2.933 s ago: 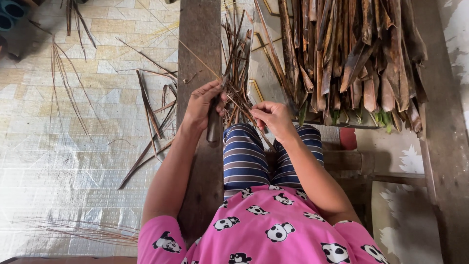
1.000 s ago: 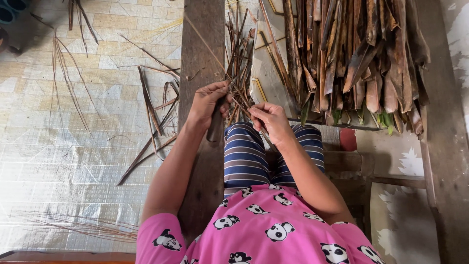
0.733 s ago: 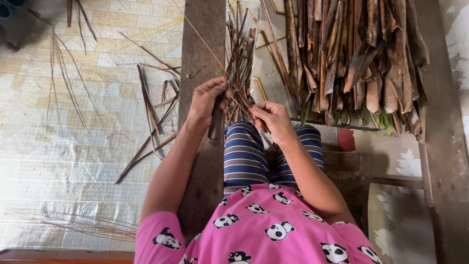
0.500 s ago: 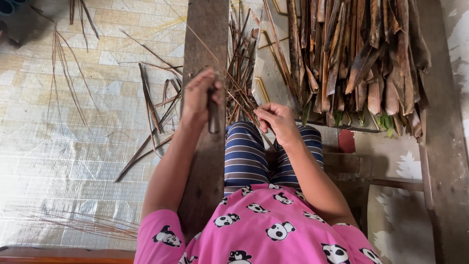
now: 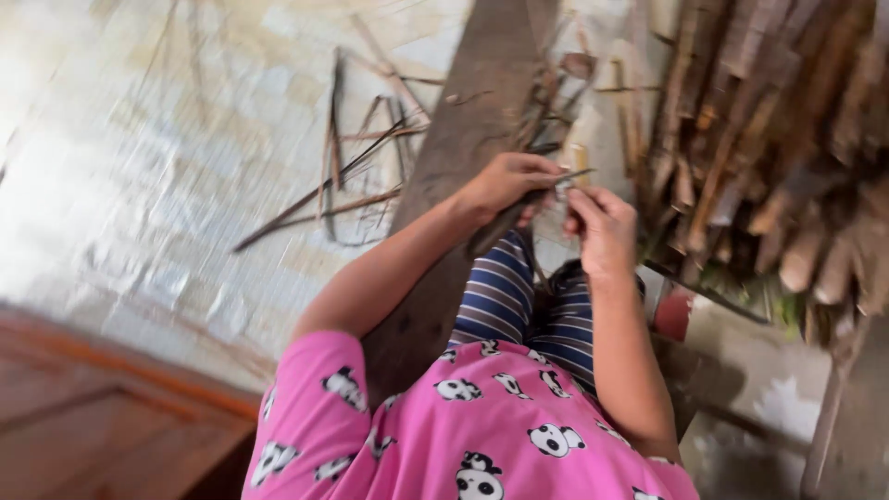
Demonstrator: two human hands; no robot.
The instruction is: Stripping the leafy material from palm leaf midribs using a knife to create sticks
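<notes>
A dark-handled knife (image 5: 495, 228) is gripped in the closed left hand (image 5: 505, 181); a thin leaf strip (image 5: 572, 174) is pinched by the right hand (image 5: 604, 222) above the lap. A large pile of dried fronds (image 5: 769, 157) appears unprocessed; stripped scraps (image 5: 343, 176) lie on the floor.

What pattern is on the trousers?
Blue and pale stripes on the trousers, seen in the head view.

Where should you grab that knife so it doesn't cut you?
Probably by its dark handle, the thick lower end in the left hand. Come from the lap side: the thin blade tip pokes out toward the right hand, so that end is best avoided. The picture is blurry, so the edge itself can't be made out.
</notes>
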